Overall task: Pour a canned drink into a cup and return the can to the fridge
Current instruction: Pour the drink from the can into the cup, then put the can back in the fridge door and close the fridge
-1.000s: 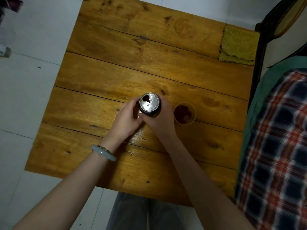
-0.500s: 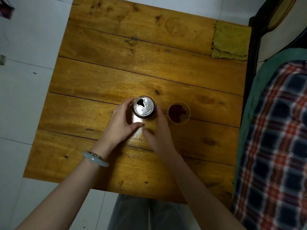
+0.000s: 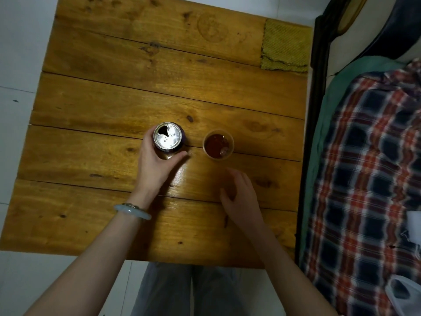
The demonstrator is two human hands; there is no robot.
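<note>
the left grip (image 3: 157, 165) is curled round the can (image 3: 167, 135), fingers on its far-left side and thumb wrapped across its near side, so the can stands upright inside the grip over the tabletop (image 3: 114, 99). the can's silver top faces up, its dark opening on the side away from the wrist. from straight above i cannot tell whether the base rests on the wood or is just lifted. to the right of this grip, apart from the thumb tip, stands the cup (image 3: 218, 144), clear and holding dark reddish-brown drink. the right grip (image 3: 239, 192) holds nothing: its fingers are loosely spread over the tabletop, on the near side of the cup and not touching it. a pale bracelet (image 3: 133, 209) sits on the wrist just behind the left grip. far beyond both grips, at the tabletop's far right corner, lies a yellow-green cloth (image 3: 286, 46). right of the right grip, past the tabletop's edge, is a plaid blanket (image 3: 369, 167).
</note>
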